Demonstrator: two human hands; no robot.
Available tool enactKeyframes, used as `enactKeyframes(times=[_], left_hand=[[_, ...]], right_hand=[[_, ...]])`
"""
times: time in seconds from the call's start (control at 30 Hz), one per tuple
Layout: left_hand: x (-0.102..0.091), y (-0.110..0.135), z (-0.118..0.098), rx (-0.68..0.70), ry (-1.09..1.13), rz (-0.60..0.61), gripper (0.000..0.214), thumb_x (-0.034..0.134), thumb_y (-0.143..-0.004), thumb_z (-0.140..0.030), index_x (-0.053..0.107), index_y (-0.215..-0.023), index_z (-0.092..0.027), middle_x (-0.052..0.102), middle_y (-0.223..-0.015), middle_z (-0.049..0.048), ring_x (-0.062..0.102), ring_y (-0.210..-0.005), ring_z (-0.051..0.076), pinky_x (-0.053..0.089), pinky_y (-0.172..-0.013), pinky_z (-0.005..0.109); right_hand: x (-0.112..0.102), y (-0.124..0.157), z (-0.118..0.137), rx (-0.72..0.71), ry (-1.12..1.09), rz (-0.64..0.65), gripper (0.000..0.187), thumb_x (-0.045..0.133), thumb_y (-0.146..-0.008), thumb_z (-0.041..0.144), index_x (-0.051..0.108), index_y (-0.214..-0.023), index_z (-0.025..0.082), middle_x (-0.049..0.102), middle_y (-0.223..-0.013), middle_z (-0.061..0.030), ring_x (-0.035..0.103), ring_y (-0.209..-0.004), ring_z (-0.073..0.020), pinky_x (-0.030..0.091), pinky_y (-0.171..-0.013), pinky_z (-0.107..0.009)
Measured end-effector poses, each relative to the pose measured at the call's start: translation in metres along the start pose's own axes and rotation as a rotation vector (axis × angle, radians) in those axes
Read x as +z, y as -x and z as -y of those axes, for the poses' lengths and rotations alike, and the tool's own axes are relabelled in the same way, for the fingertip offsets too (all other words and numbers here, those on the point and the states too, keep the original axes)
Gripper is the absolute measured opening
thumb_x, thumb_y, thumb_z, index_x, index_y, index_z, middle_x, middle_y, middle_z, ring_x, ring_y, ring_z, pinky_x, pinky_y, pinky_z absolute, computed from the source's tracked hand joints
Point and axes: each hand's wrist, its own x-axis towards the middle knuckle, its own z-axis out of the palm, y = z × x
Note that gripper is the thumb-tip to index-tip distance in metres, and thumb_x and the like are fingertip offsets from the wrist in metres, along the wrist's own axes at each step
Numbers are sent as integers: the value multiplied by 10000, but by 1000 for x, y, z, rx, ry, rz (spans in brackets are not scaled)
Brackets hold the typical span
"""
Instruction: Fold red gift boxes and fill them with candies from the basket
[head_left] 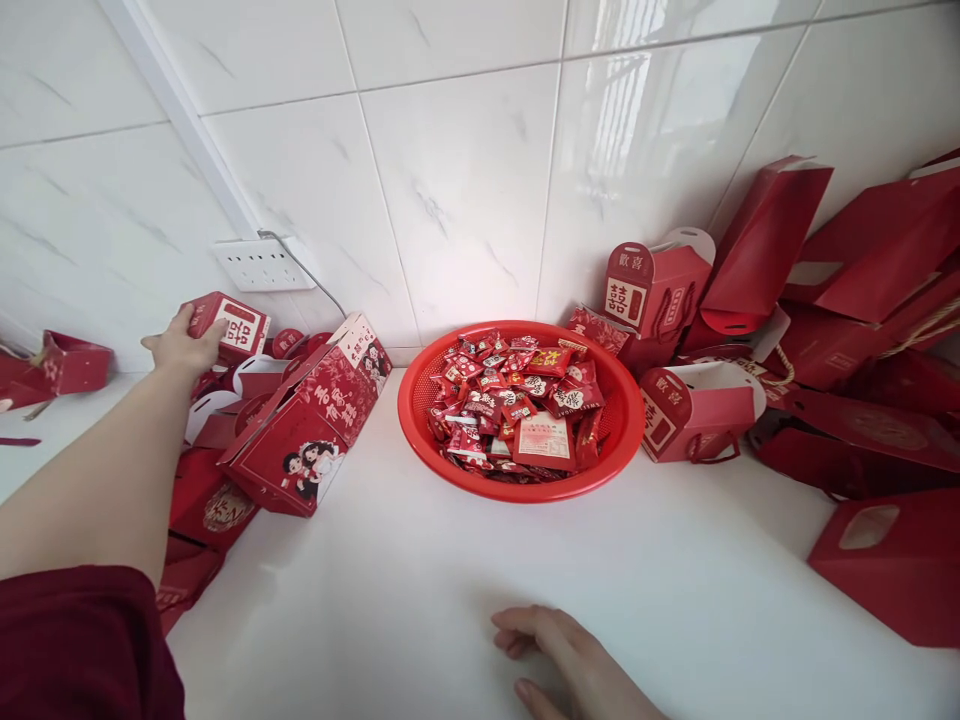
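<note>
My left hand [186,350] reaches to the far left, its fingers closed round a small red gift box [238,328] with a white double-happiness label. That box is above a pile of red boxes, next to a larger red carton [313,425] printed with a cartoon couple. My right hand [559,655] is low over the white tabletop near the front, holding nothing, with its thumb apart from loosely bent fingers. Beyond it stands a round red plastic basket [521,490] filled with red-wrapped sweets [510,395].
Small handled red boxes [660,290] and larger red boxes [885,380] are heaped on the right against the tiled wall [465,190]. A white power strip [262,265] with a grey cord is fixed at the back left. Another red box [75,362] lies at the far left.
</note>
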Motion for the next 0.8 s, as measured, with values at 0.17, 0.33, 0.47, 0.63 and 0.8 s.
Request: enactKeyframes(times=[0.17, 0.33, 0.47, 0.63, 0.8], left_hand=[[2, 6, -11, -50, 67, -167, 945, 538, -831, -715, 309, -1495, -83, 129, -1479, 99, 243, -1371, 263, 155, -1212, 405], [12, 0, -20, -1, 57, -60, 869, 649, -812, -628, 383, -1467, -123, 86, -1522, 91, 152, -1411, 288, 145, -1210, 429], [20, -9, -23, -71, 49, -27, 873, 646, -828, -587, 345, -1486, -100, 61, -1529, 123, 182, -1378, 336, 157, -1178, 531], [19, -13, -31, -80, 58, -57, 906, 698, -780, -575, 367, -1468, -87, 137, -1478, 121, 218, -1339, 288, 196, -1172, 489], [23, -10, -25, 39, 39, -159, 847, 616, -843, -592, 365, -1455, -63, 92, -1493, 124, 172, -1353, 254, 186, -1187, 415]], right_hand=[[-1, -1, 3, 9, 7, -9, 496, 524, -744, 49, 527, -1214, 210, 660, -1104, -83, 643, -1012, -196, 510, -925, -337], [0, -1, 2, 4, 28, -10, 461, 531, -745, 68, 544, -1182, 215, 668, -1080, -87, 651, -987, -207, 519, -904, -335], [0, -2, 2, 11, 40, -3, 457, 529, -747, 71, 542, -1182, 211, 669, -1081, -90, 651, -987, -207, 520, -904, -337], [-2, -3, 3, 17, 75, 27, 437, 537, -732, 62, 564, -1143, 206, 673, -1072, -90, 647, -982, -210, 519, -896, -334], [-3, -4, 2, 47, 85, 45, 436, 545, -723, 58, 580, -1132, 203, 673, -1087, -85, 646, -991, -210, 513, -908, -330]])
